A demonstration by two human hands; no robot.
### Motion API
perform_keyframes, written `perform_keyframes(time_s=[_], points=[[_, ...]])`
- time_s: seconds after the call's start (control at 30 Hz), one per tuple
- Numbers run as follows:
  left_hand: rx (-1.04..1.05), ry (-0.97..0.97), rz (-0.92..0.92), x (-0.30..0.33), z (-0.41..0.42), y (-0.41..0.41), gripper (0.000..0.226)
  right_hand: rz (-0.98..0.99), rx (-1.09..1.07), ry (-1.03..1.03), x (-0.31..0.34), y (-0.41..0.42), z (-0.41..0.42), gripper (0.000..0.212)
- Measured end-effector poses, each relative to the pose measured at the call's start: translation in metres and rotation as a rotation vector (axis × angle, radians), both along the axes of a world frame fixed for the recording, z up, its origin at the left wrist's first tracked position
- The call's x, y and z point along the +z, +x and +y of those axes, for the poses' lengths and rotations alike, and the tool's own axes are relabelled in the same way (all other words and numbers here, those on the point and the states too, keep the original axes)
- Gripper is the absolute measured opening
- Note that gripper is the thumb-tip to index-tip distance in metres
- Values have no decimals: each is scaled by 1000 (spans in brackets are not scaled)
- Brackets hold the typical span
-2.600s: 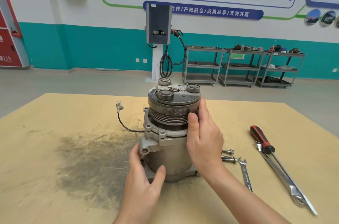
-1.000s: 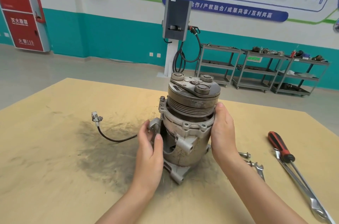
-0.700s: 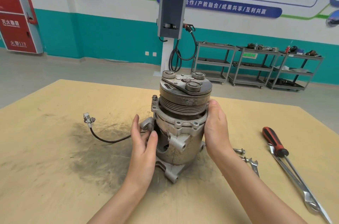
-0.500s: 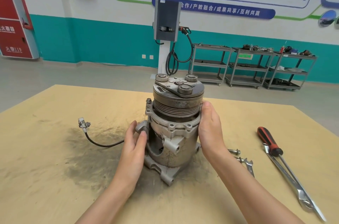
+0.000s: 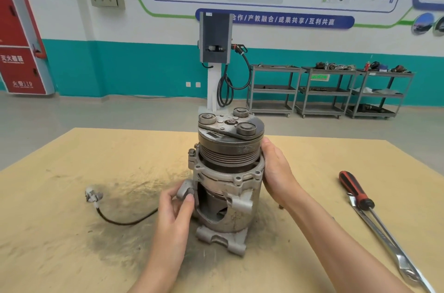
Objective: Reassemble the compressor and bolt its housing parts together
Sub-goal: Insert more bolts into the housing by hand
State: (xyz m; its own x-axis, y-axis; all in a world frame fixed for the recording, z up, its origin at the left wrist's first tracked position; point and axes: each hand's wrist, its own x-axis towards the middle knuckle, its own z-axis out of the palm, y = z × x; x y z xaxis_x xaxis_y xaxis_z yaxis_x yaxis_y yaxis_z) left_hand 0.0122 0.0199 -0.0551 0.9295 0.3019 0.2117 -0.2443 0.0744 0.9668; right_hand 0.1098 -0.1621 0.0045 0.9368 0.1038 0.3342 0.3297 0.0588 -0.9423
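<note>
Mid-bench, on the wooden tabletop (image 5: 96, 148), the compressor (image 5: 225, 187) stands upright, pulley end up, resting on its rear mounting foot (image 5: 221, 240).

Left hand (image 5: 175, 211): thumb and fingers curled round the mounting ear (image 5: 185, 193) on the housing's left side. Right hand (image 5: 276, 172): fingers mostly out of sight behind the body, palm flat against the front housing flange (image 5: 230, 176) just below the grooved pulley (image 5: 228, 155). Reads as a cupping hold, not a pinch.

Looks like the step is clocking the front section against the body so the bolt holes line up. Tips:
- Turn from the ear and the flange, not the pulley; it probably spins free and tells you nothing.
- Check the flange seats flush all round before any bolt goes in. A gap on one side means it's cocked.
- One bolt (image 5: 191, 152) appears already in at top left; can't tell if it's tight. Leave it loose until the rest start.
- Start all by hand, then tighten crosswise.
- Keep the connector lead (image 5: 120, 219) clear of the foot.

Red-handled screwdriver (image 5: 355, 193) and spanner (image 5: 394, 252) lie well to the right, within reach.
</note>
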Motion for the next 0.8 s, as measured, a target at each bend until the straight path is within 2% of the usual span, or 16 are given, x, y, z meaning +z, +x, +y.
perform_keyframes(time_s=[0.13, 0.3, 0.43, 0.5, 0.63, 0.8], points=[[88, 89, -9, -2, -12, -5, 25, 45, 84, -14, 9, 5, -3, 48], [107, 195, 10, 1, -20, -11, 58, 62, 128, 14, 11, 3, -3, 48], [128, 199, 15, 1, -19, -9, 62, 65, 109, 54, 7, -6, -12, 56], [143, 218, 2, 1, -18, -9, 60, 26, -1, -28, 13, -11, -25, 55], [114, 256, 17, -2, -20, -9, 66, 10, -247, -244, 39, -20, -68, 37], [59, 233, 2, -2, -22, -11, 68, 63, -311, -426, 40, -32, -91, 28]])
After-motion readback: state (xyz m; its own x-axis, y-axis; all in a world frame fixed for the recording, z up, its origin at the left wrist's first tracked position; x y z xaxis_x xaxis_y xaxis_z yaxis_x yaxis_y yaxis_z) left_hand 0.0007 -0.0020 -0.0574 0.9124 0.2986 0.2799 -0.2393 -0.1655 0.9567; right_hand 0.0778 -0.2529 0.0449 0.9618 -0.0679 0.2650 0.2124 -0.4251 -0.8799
